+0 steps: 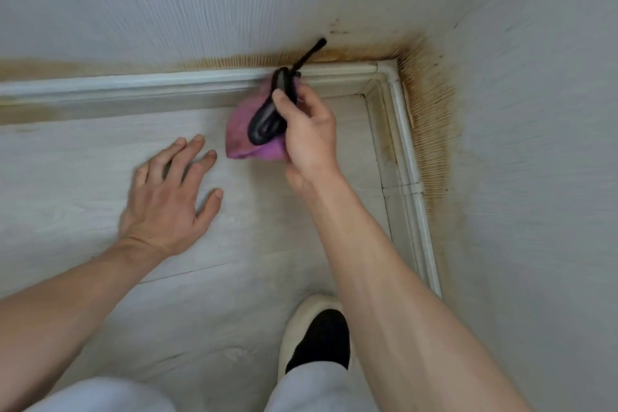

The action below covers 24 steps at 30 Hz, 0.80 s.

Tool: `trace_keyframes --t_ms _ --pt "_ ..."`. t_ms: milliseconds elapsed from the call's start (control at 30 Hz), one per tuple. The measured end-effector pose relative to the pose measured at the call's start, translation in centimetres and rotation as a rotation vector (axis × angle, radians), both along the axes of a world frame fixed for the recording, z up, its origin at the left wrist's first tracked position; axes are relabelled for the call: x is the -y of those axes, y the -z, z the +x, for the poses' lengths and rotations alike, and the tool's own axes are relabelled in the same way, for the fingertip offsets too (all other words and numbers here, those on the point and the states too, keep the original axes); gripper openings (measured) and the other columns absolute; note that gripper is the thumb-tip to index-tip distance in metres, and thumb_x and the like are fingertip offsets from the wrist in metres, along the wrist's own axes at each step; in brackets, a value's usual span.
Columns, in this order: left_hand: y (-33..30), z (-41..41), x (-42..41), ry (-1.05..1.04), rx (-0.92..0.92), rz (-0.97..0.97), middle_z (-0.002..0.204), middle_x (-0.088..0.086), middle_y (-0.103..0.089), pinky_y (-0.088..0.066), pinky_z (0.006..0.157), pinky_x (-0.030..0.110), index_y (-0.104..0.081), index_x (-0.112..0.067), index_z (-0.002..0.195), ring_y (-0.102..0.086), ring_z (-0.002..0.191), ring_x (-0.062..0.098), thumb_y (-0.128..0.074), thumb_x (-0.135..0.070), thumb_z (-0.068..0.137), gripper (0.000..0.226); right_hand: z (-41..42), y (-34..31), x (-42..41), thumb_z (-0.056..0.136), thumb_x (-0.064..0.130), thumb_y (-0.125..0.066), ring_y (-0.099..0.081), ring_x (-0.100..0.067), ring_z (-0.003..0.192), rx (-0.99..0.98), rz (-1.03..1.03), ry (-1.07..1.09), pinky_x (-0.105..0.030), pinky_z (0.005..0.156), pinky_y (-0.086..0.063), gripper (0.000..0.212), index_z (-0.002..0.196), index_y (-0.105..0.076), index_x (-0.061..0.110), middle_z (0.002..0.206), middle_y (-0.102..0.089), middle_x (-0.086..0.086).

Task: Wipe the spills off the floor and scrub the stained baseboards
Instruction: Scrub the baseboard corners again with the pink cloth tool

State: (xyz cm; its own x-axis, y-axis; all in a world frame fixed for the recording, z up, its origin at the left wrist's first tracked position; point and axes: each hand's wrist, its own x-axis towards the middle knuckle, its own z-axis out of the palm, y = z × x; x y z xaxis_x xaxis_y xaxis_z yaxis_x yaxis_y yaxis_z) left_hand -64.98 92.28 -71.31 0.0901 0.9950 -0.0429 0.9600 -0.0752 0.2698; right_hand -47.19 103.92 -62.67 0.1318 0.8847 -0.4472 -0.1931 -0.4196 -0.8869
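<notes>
My right hand (309, 132) grips a purple cloth (240, 140) together with a coiled black cable (271, 117) near the room's corner. The cloth's top touches the white baseboard (133, 85) along the far wall. One end of the cable sticks up against the wall. My left hand (167, 191) lies flat on the pale floor (100, 150) with its fingers spread, to the left of the cloth. Brown stains (431, 104) run along the wall just above both baseboards and are heaviest in the corner.
A second baseboard (411, 177) runs down the right wall and meets the first in the corner. My right foot in a white shoe (314, 331) stands on the floor near the right wall. Light trousers show at the bottom edge.
</notes>
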Motion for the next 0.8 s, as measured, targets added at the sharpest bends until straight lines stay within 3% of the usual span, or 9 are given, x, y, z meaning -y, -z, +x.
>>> trace_keyframes --t_ms 100,200,267,367,400,467,600,667,800 --pt "0.1 0.0 0.1 -0.009 0.016 0.001 0.165 0.006 -0.034 -0.032 0.109 0.053 -0.049 -0.015 0.149 -0.03 0.15 0.031 -0.037 -0.053 0.097 0.065 3.7 -0.2 2.7 0.094 0.023 -0.063 -0.066 -0.032 0.103 -0.441 -0.313 0.056 -0.043 0.081 -0.059 0.053 0.143 -0.054 0.004 0.129 -0.063 -0.023" --pt "0.1 -0.2 0.0 -0.012 0.02 -0.01 0.165 0.004 -0.033 -0.031 0.11 0.052 -0.047 -0.016 0.149 -0.029 0.151 0.03 -0.035 -0.054 0.098 0.065 5.0 -0.7 4.1 0.098 0.026 -0.065 -0.068 -0.027 0.106 -0.362 -0.358 -0.024 -0.038 0.076 -0.06 0.048 0.142 -0.056 0.01 0.129 -0.066 -0.016" --pt "0.2 -0.2 0.1 -0.006 0.022 -0.004 0.166 0.004 -0.032 -0.03 0.111 0.051 -0.046 -0.017 0.15 -0.029 0.151 0.029 -0.034 -0.055 0.098 0.065 5.3 -1.6 3.5 0.091 0.006 -0.072 -0.069 -0.019 0.105 -0.012 -0.22 -0.15 -0.032 0.079 -0.059 0.046 0.136 -0.061 0.011 0.124 -0.069 -0.008" --pt "0.3 -0.4 0.0 -0.001 0.034 0.004 0.166 0.003 -0.032 -0.029 0.112 0.051 -0.045 -0.019 0.151 -0.029 0.151 0.029 -0.033 -0.054 0.099 0.064 7.2 -4.0 0.9 0.088 0.001 -0.066 -0.064 -0.008 0.107 0.963 0.359 -0.542 -0.017 0.09 -0.048 0.041 0.125 -0.068 0.019 0.118 -0.069 0.009" --pt "0.3 -0.3 0.1 0.002 0.039 0.007 0.165 0.004 -0.033 -0.03 0.112 0.051 -0.045 -0.019 0.15 -0.029 0.151 0.028 -0.033 -0.054 0.099 0.063 8.1 -4.7 0.3 0.089 0.002 -0.058 -0.063 -0.017 0.109 1.273 0.545 -0.684 -0.024 0.088 -0.048 0.039 0.122 -0.071 0.02 0.118 -0.069 0.006" --pt "0.2 -0.5 0.1 0.005 0.043 0.011 0.165 0.004 -0.033 -0.031 0.111 0.051 -0.045 -0.019 0.15 -0.029 0.15 0.028 -0.032 -0.054 0.1 0.063 9.7 -5.2 0.1 0.09 0.01 -0.043 -0.06 -0.033 0.105 1.645 0.74 -0.932 -0.038 0.08 -0.05 0.04 0.111 -0.076 0.016 0.112 -0.071 -0.004" --pt "0.0 -0.7 0.2 0.018 0.042 -0.005 0.165 0.003 -0.033 -0.032 0.111 0.05 -0.045 -0.019 0.15 -0.028 0.151 0.026 -0.027 -0.054 0.1 0.064 15.9 -2.6 5.3 0.083 0.009 -0.066 -0.064 -0.035 0.113 1.942 0.647 -1.544 -0.047 0.107 -0.046 0.016 0.093 -0.079 0.009 0.102 -0.073 -0.011" --pt "0.0 -0.8 0.2 0.025 0.043 -0.012 0.166 0.003 -0.033 -0.032 0.111 0.05 -0.044 -0.019 0.15 -0.028 0.151 0.025 -0.026 -0.054 0.101 0.063 19.6 -2.2 7.7 0.079 0.005 -0.072 -0.062 -0.036 0.124 1.982 0.563 -1.585 -0.048 0.117 -0.039 0.022 0.099 -0.079 0.006 0.116 -0.073 -0.016" --pt "0.1 -0.8 0.0 0.027 0.058 -0.019 0.166 0.003 -0.032 -0.033 0.111 0.051 -0.044 -0.019 0.15 -0.028 0.151 0.026 -0.025 -0.053 0.102 0.062 20.7 -2.3 8.7 0.08 0.006 -0.064 -0.064 -0.034 0.124 1.954 0.627 -1.58 -0.046 0.114 -0.04 0.033 0.109 -0.077 0.004 0.123 -0.072 -0.016"
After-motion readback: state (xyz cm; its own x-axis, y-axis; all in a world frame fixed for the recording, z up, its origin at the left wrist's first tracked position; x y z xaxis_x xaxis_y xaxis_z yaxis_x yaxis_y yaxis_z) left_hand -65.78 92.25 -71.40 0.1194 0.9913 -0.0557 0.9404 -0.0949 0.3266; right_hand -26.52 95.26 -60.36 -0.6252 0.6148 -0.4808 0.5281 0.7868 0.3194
